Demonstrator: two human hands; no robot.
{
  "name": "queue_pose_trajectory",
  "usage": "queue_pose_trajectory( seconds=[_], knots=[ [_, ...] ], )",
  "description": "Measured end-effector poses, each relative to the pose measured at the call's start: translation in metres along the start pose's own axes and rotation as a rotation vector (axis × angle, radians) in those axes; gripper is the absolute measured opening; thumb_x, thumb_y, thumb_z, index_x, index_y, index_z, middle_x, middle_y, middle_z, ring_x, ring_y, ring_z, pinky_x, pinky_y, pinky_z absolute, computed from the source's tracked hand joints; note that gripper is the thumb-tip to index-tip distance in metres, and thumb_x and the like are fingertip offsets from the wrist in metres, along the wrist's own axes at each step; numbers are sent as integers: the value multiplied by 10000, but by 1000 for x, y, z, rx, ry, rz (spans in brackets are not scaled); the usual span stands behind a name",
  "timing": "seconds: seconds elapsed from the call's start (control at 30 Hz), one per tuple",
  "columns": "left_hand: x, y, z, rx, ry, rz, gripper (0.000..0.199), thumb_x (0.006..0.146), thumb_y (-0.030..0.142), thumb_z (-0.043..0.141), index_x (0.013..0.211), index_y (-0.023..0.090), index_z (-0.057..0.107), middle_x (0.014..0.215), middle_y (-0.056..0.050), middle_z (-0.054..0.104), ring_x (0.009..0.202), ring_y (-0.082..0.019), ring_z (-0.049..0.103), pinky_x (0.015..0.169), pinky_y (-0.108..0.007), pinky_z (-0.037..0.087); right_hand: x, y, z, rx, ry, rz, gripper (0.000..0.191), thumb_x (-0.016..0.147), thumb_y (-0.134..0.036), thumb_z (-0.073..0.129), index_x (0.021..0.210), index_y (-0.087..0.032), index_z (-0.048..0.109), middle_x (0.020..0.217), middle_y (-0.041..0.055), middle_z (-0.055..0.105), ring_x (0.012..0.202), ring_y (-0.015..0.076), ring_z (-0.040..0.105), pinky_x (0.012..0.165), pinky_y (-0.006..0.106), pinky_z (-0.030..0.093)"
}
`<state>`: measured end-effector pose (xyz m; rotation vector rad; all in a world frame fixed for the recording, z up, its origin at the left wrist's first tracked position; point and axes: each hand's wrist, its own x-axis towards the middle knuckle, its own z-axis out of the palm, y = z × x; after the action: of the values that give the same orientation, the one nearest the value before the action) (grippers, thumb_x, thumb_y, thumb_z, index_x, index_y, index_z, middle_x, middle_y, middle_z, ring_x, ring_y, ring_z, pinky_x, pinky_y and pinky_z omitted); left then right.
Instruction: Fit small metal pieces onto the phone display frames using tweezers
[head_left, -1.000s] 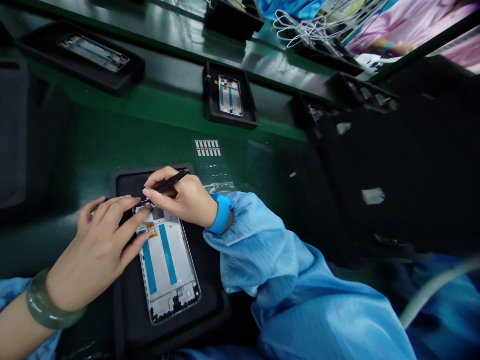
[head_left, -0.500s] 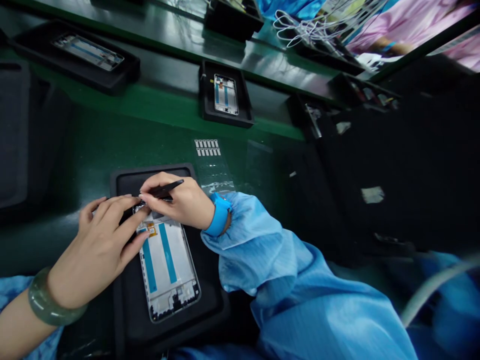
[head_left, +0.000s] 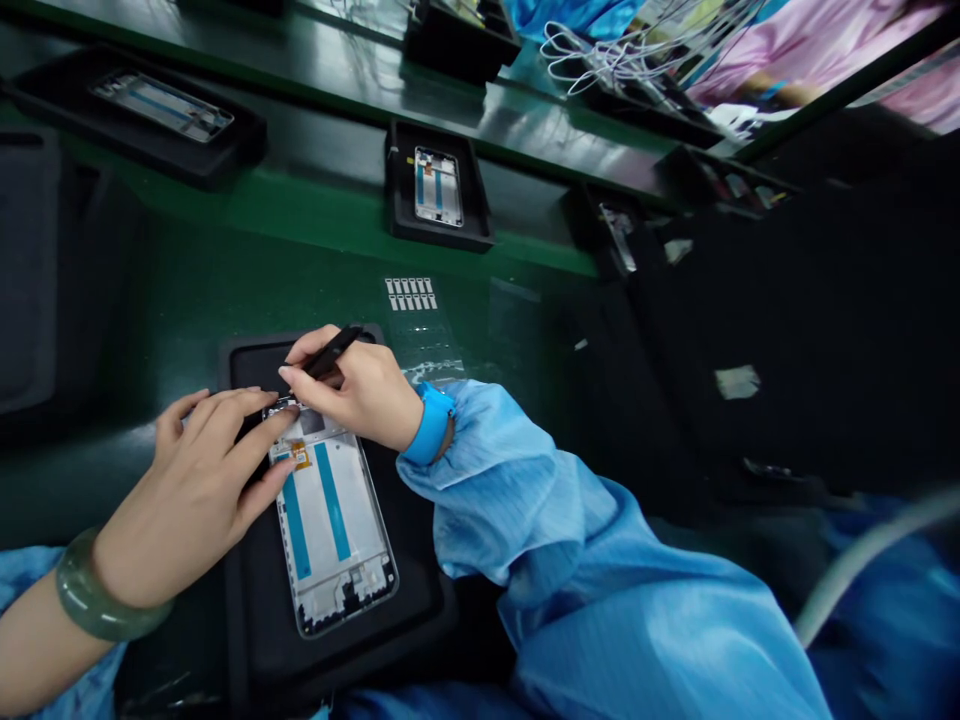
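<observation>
An opened phone body [head_left: 341, 520] with blue strips and an orange flex cable lies in a black tray [head_left: 420, 590]. My left hand [head_left: 202, 470] rests over its upper left edge, fingers stretched and apart, with the thumb near the orange flex cable [head_left: 300, 455]. In my right hand [head_left: 356, 390] is a slim black tool, apparently tweezers [head_left: 330, 352], pinched between thumb and fingers. Its tip sits low by the phone's top edge, close to my left fingertips, and cannot be made out clearly.
A clear sheet with small white stickers [head_left: 411, 293] lies beyond the tray. Further back, phone bodies sit in a middle black tray [head_left: 476, 215] and a left one [head_left: 244, 150]. White cables [head_left: 577, 55] and a co-worker's pink sleeve [head_left: 772, 50] show at the upper right.
My right hand has lifted slightly and the tweezers have tilted more upright, uncovering more of the phone's top. My left hand stays nearly in place. The view has shifted a little.
</observation>
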<state>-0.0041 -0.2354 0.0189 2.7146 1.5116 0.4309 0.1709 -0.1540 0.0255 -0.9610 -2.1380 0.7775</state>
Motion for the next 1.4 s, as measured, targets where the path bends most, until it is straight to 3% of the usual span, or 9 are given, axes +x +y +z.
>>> queue_pose_trajectory(
  seconds=[0.27, 0.47, 0.67, 0.8, 1.03, 1.4],
  knots=[
    [-1, -1, 1, 0, -3, -1, 317, 848, 355, 456, 1126, 222, 525, 1148, -112, 543, 1059, -277, 500, 916, -504, 308, -1, -1, 1, -17, -37, -58, 147, 847, -252, 481, 942, -161, 545, 897, 21, 632, 770, 97, 606, 704, 203, 474],
    [-1, -2, 1, -3, 11, 10, 334, 843, 344, 470, 1148, 219, 519, 1149, -105, 551, 1067, -266, 510, 953, -512, 295, -1, 1, -3, 11, -17, -17, 162, 842, -264, 494, 949, -151, 539, 870, 18, 634, 719, 87, 599, 690, 199, 479],
    [-1, -2, -1, 30, -19, 35, 358, 858, 379, 443, 1158, 205, 530, 1173, -111, 554, 1057, -275, 520, 983, -549, 265, 0, 3, -2, -13, -59, -113, 144, 842, -242, 490, 916, -145, 565, 868, 22, 632, 722, 89, 590, 689, 197, 465],
    [2, 2, -6, 99, -34, 69, 431, 835, 459, 462, 1168, 197, 536, 1180, -136, 554, 1055, -298, 523, 990, -585, 240, 0, 1, -2, -8, -76, -92, 169, 855, -272, 489, 940, -148, 567, 870, 27, 631, 746, 95, 595, 706, 204, 469],
    [2, 4, -7, 163, -42, 112, 411, 833, 440, 466, 1164, 207, 539, 1151, -142, 575, 1017, -301, 545, 1004, -638, 169, 1, 0, -6, 98, -68, -24, 199, 844, -315, 524, 930, -140, 563, 839, 16, 641, 727, 91, 601, 706, 196, 478],
    [6, 11, -11, 209, -87, 97, 390, 880, 377, 328, 1046, 166, 611, 1116, -168, 585, 1029, -335, 547, 1000, -678, 124, 1, 1, 0, -142, -204, -302, 141, 873, -203, 435, 951, -147, 539, 893, 40, 607, 821, 116, 571, 741, 219, 451]
  ],
)
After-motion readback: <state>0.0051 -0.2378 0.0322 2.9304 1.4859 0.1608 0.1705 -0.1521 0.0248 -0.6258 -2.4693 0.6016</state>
